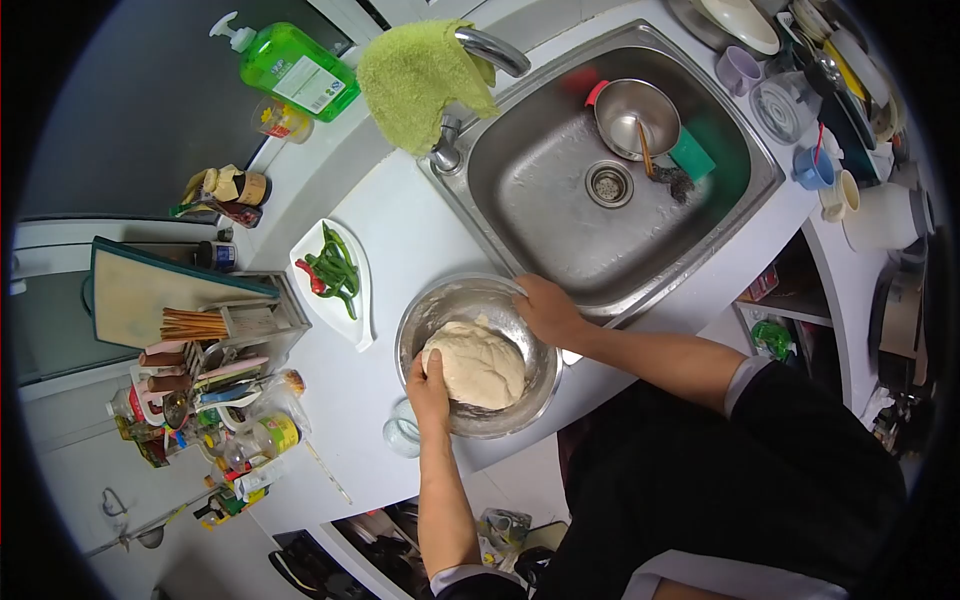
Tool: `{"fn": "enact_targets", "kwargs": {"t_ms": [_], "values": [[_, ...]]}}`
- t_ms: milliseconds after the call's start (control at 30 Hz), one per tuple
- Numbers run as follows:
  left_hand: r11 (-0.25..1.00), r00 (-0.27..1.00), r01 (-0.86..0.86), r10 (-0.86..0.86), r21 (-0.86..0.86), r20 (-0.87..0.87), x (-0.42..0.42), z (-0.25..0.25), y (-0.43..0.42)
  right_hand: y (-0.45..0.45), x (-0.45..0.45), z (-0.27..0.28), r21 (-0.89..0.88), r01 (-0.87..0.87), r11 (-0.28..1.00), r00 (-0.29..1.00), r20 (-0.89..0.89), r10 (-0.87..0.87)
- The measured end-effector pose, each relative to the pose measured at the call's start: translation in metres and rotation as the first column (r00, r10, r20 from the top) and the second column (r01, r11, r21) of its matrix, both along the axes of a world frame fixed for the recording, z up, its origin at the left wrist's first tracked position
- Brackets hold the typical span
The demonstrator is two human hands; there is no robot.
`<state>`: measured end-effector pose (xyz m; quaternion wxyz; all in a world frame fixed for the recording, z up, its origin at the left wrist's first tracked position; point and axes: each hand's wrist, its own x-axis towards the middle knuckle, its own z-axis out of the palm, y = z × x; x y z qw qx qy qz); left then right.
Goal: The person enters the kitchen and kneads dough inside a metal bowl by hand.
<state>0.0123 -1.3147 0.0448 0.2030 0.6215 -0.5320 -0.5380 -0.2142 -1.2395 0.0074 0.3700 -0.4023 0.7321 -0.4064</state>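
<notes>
A metal bowl (pixel 548 372) stands on the white counter, beside the sink. In it lies a large, pale, uneven lump of dough (pixel 478 368). My left hand (pixel 430 398) holds the bowl's near left side, its thumb inside against the dough. The rim's upper right side is gripped by my right hand (pixel 548 312), its fingertips partly hidden. A small glass jar (pixel 402 432) is by the bowl, just left of my left wrist. Green peppers and a red one (pixel 330 270) rest on a white plate (pixel 362 322) above left of the bowl.
The steel sink (pixel 530 200) holds a small metal pot (pixel 632 118) and a green sponge (pixel 692 154). A green towel (pixel 410 85) hangs on the faucet (pixel 492 50). Chopsticks (pixel 192 324), a cutting board (pixel 150 295) and bottles crowd the left. Cups and dishes stand right of the sink.
</notes>
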Motion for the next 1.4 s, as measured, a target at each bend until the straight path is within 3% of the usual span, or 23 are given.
{"fn": "enact_targets", "kwargs": {"t_ms": [33, 67, 100, 133, 167, 200, 233, 300, 433, 500, 633, 833, 900, 1033, 1100, 1133, 1200, 1233, 1300, 1400], "values": [[0.989, 0.975, 0.122, -0.105, -0.078, 0.197, -0.004, 0.006, -0.004, -0.001, 0.0, 0.0, 0.003, 0.001, 1.0, 1.0, 0.0, -0.001], [0.97, 0.908, 0.166, -0.082, -0.175, 0.41, -0.01, 0.012, 0.003, 0.0, 0.0, 0.0, 0.011, 0.002, 1.0, 1.0, 0.01, -0.002], [0.971, 0.908, 0.165, -0.083, -0.17, 0.41, -0.02, 0.023, 0.008, 0.001, 0.001, 0.0, 0.02, -0.001, 1.0, 1.0, 0.021, 0.001], [0.821, 0.831, 0.368, -0.081, -0.436, 0.55, -0.027, 0.031, 0.012, 0.001, 0.002, -0.003, 0.022, -0.003, 1.0, 1.0, 0.022, 0.003], [0.561, 0.742, 0.564, -0.022, -0.606, 0.67, -0.032, 0.033, 0.015, 0.001, 0.003, -0.008, -0.019, 0.018, 1.0, 1.0, -0.009, -0.018], [0.627, 0.796, 0.54, -0.163, -0.562, 0.583, -0.038, 0.028, 0.015, 0.002, 0.006, -0.011, -0.058, 0.037, 0.998, 0.999, -0.037, -0.04], [0.632, 0.796, 0.538, -0.161, -0.559, 0.584, -0.049, 0.024, 0.017, 0.002, 0.006, -0.009, -0.054, 0.032, 0.998, 0.999, -0.035, -0.034], [0.554, 0.469, 0.812, -0.429, -0.185, 0.772, -0.073, 0.017, 0.017, 0.001, 0.002, -0.002, 0.0, 0.001, 1.0, 0.999, -0.039, -0.001], [0.562, 0.36, 0.82, -0.36, -0.107, 0.861, -0.077, -0.013, 0.019, -0.001, -0.002, 0.004, 0.106, -0.043, 0.993, 0.999, -0.02, 0.045], [0.552, 0.377, 0.826, -0.392, -0.114, 0.839, -0.074, -0.013, 0.02, 0.001, 0.004, -0.003, -0.026, 0.016, 1.0, 0.999, -0.04, -0.017], [0.522, 0.381, 0.838, -0.35, -0.16, 0.856, -0.075, -0.02, 0.021, -0.001, 0.0, 0.001, 0.016, 0.032, 0.999, 0.999, -0.022, -0.032], [0.475, 0.369, 0.867, -0.417, -0.147, 0.831, -0.068, -0.015, 0.019, -0.001, 0.003, -0.002, 0.005, 0.027, 1.0, 0.999, -0.038, -0.027], [0.532, 0.477, 0.82, -0.43, -0.212, 0.766, -0.069, -0.013, 0.02, -0.002, 0.005, -0.004, -0.063, 0.056, 0.996, 0.998, -0.032, -0.058], [0.516, 0.512, 0.817, -0.445, -0.257, 0.735, -0.069, -0.011, 0.02, -0.001, 0.001, 0.002, 0.015, 0.001, 1.0, 1.0, -0.026, 0.0], [0.676, 0.646, 0.698, -0.453, -0.235, 0.614, -0.076, -0.001, 0.023, 0.0, 0.001, 0.0, -0.016, 0.004, 1.0, 1.0, -0.012, -0.004], [0.674, 0.644, 0.701, -0.456, -0.234, 0.615, -0.077, 0.003, 0.021, -0.001, 0.001, -0.002, -0.015, 0.008, 1.0, 1.0, -0.01, -0.008], [0.838, 0.83, 0.502, -0.396, -0.215, 0.392, -0.076, 0.012, 0.015, 0.001, 0.005, -0.005, -0.049, 0.026, 0.998, 0.999, -0.029, -0.027], [0.839, 0.828, 0.502, -0.397, -0.209, 0.395, -0.074, 0.02, 0.017, 0.001, 0.006, -0.006, -0.046, 0.026, 0.999, 0.999, -0.024, -0.027], [0.968, 0.972, 0.222, -0.211, -0.115, 0.1, -0.073, 0.035, 0.018, -0.001, 0.003, -0.007, -0.013, 0.001, 1.0, 1.0, -0.001, -0.001], [0.833, 0.878, 0.434, -0.305, -0.343, 0.368, -0.044, 0.041, 0.033, -0.001, 0.003, -0.005, -0.02, 0.01, 1.0, 1.0, 0.023, -0.009]]}}
